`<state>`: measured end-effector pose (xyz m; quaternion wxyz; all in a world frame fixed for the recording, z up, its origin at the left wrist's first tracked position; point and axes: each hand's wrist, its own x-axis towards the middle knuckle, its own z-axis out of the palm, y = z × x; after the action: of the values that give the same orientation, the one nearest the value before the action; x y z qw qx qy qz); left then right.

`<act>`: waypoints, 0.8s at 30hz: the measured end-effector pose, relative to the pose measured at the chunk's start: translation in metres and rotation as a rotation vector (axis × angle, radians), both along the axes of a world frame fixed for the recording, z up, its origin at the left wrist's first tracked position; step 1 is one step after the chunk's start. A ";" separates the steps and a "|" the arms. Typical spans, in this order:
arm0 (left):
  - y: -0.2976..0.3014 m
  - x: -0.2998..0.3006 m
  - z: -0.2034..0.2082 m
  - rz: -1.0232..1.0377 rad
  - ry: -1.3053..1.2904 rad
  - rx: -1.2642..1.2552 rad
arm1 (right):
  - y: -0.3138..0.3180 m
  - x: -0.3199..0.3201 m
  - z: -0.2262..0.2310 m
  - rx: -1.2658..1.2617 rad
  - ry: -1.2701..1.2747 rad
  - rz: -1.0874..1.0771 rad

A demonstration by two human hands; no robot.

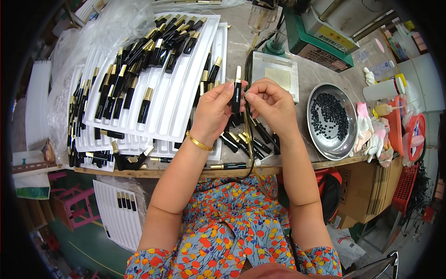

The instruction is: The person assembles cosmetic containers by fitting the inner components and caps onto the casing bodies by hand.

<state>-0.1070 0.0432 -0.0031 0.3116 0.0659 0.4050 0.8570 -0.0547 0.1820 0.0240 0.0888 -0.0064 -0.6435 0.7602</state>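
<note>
Over the middle of the workbench my left hand (214, 109) grips a slim black tube with a gold end (237, 89), held upright. My right hand (271, 102) pinches the same tube from the right with thumb and fingertips. A gold bangle sits on my left wrist. Under my hands lies a loose heap of similar black-and-gold tubes (246, 139) on the bench. To the left, stacked white grooved trays (183, 88) carry several more tubes.
A round metal bowl (320, 139) with small black caps stands right of my hands. A green machine (320, 44) and a flat white pad are at the back. Gloves, bottles and red tape rolls lie at the far right. Another white tray sits below the bench, left.
</note>
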 end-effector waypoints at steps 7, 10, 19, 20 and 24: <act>0.005 0.004 0.002 0.109 0.063 -0.023 | 0.001 0.000 -0.006 0.110 -0.013 0.018; 0.004 0.003 -0.004 0.114 0.197 -0.109 | 0.000 -0.001 -0.011 0.199 0.068 0.010; 0.003 0.001 -0.001 0.068 0.262 -0.185 | 0.007 -0.001 -0.008 -0.021 -0.131 0.039; 0.003 0.000 -0.001 0.067 0.263 -0.185 | 0.008 -0.002 -0.008 -0.040 -0.141 0.069; 0.001 -0.003 -0.002 0.162 0.488 -0.256 | 0.008 -0.004 -0.009 -0.126 -0.185 0.150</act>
<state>-0.1101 0.0440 -0.0046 0.1412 0.1977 0.5768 0.7799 -0.0590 0.1904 0.0150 -0.0287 -0.0340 -0.5984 0.8000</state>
